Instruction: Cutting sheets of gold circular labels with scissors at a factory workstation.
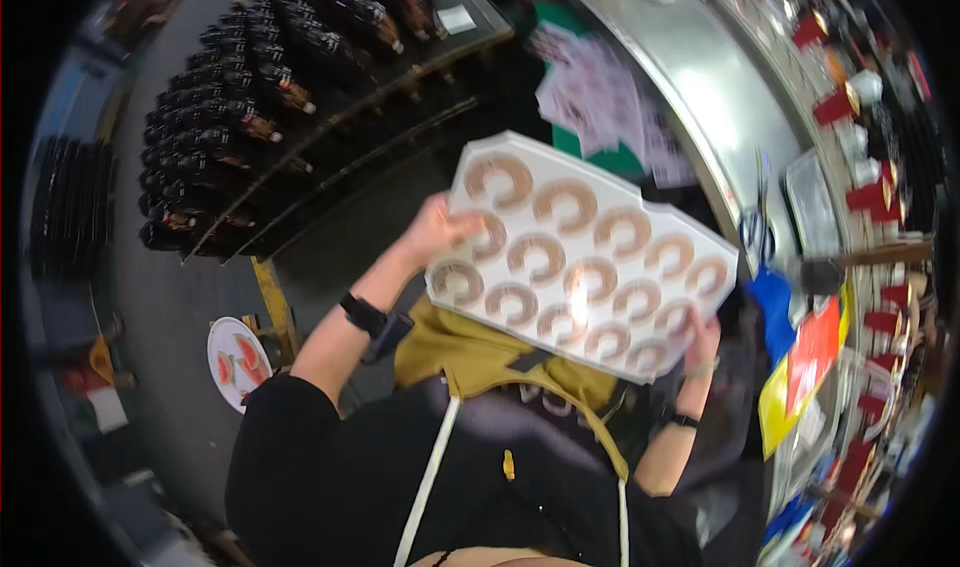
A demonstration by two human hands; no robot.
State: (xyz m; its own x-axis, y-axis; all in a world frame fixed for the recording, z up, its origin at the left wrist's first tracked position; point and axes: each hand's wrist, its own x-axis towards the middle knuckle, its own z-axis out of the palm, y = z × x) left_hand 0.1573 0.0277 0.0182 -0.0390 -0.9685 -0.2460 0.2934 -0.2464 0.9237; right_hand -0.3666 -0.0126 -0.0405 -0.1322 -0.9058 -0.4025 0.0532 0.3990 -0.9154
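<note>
A white plastic tray (560, 297) with rows of brownish, horseshoe-shaped forms spans both hands in front of my body. It is tilted, and light glares off its surface. Its left edge is gripped by my left hand (440, 233), the thumb lying over the top face. My right hand (703, 339) closes on the lower right edge, with its fingers partly out of sight. Whether the horseshoe forms are loose pieces or recesses I cannot tell.
At the upper left, a dark rack (350, 97) bears rows of black items. A steel worktop (725, 77) runs along the right, with scissors (757, 229) and red-and-yellow sheets (808, 367). Papers (595, 92) lie beyond the tray. A white plate with watermelon slices (240, 359) is at left.
</note>
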